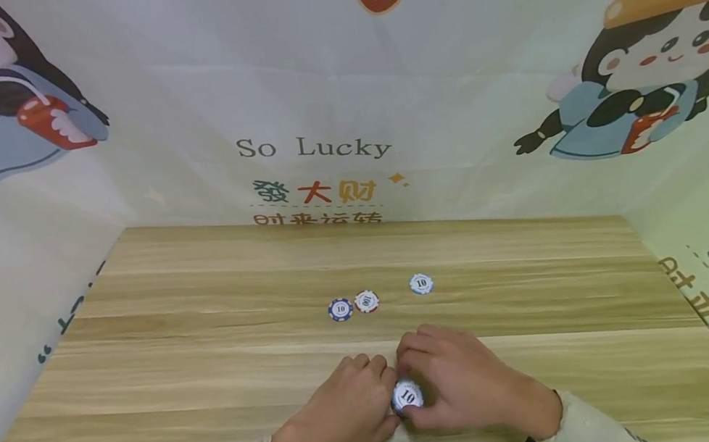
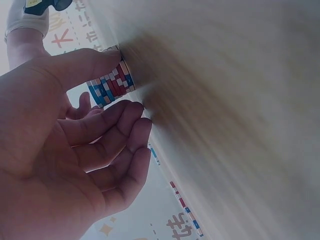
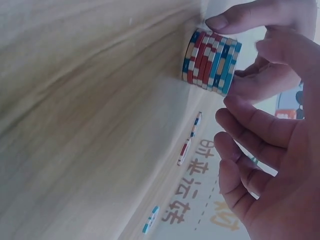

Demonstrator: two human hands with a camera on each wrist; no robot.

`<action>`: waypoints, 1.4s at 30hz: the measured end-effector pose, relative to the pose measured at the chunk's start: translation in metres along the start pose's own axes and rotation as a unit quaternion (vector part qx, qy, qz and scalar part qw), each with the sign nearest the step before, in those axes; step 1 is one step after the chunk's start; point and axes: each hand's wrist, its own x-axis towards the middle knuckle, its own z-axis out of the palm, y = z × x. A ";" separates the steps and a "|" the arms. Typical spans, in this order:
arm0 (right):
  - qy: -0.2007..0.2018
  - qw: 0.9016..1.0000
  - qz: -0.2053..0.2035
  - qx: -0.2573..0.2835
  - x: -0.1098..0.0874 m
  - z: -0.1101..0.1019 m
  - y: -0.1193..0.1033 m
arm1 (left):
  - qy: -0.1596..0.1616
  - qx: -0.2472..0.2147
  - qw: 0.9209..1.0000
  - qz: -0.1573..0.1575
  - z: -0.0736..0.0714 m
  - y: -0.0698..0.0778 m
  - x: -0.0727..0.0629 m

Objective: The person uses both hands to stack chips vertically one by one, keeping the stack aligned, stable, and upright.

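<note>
An upright stack of poker chips stands on the wooden table between the two hands, with a light blue chip marked 10 on top. Its side shows light blue, dark blue and red bands. My left hand holds the stack from the left, thumb at its near side near the base and bent fingers at its far side. From the right, my right hand curves loosely about the stack. Its thumb overlaps the top chip in the head view, while the right wrist view shows its fingertips apart from the chips.
Beyond the hands, a dark blue chip and a red-edged chip lie flat side by side. A light blue chip lies farther right. A printed cloth backdrop surrounds the table at the back and sides.
</note>
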 end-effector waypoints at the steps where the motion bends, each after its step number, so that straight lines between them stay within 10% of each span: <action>1: 0.002 1.000 0.003 0.002 0.000 -0.001 0.001 | -0.001 0.001 1.000 0.000 0.000 0.000 0.000; 42: 0.039 0.989 0.141 0.001 0.030 0.002 0.111 | -0.016 -0.016 1.000 -0.006 -0.001 0.000 0.001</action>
